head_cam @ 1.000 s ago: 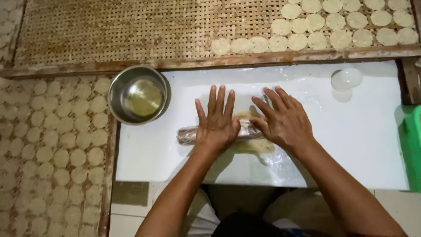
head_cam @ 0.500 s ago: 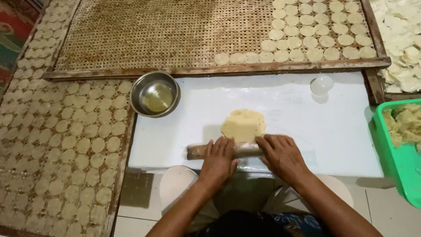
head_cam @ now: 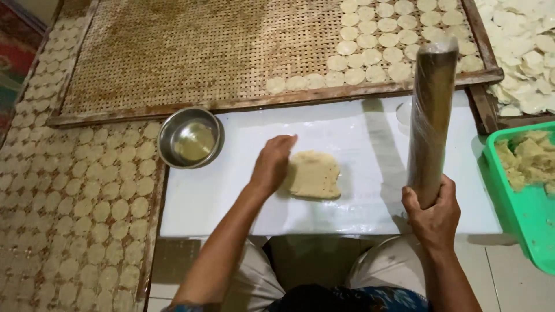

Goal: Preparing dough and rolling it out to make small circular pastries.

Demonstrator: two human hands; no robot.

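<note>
A flattened piece of pale dough (head_cam: 315, 174) lies on the white board (head_cam: 219, 202) in front of me. My left hand (head_cam: 272, 164) rests on the dough's left edge, fingers together and pressing on it. A long rolling pin wrapped in clear film (head_cam: 430, 115) stands upright above the board's right side, and my right hand (head_cam: 433, 216) grips its lower end.
A steel bowl (head_cam: 191, 137) with oily liquid sits at the board's left corner. Woven trays (head_cam: 173, 52) carry several round dough discs (head_cam: 381, 43); more discs cover the mat (head_cam: 87, 202) at left. A green tub (head_cam: 535, 231) of dough stands at right.
Both hands were rolling the pin over the dough. Now the right hand has lifted the pin upright, and the left hand has moved onto the dough's edge.
</note>
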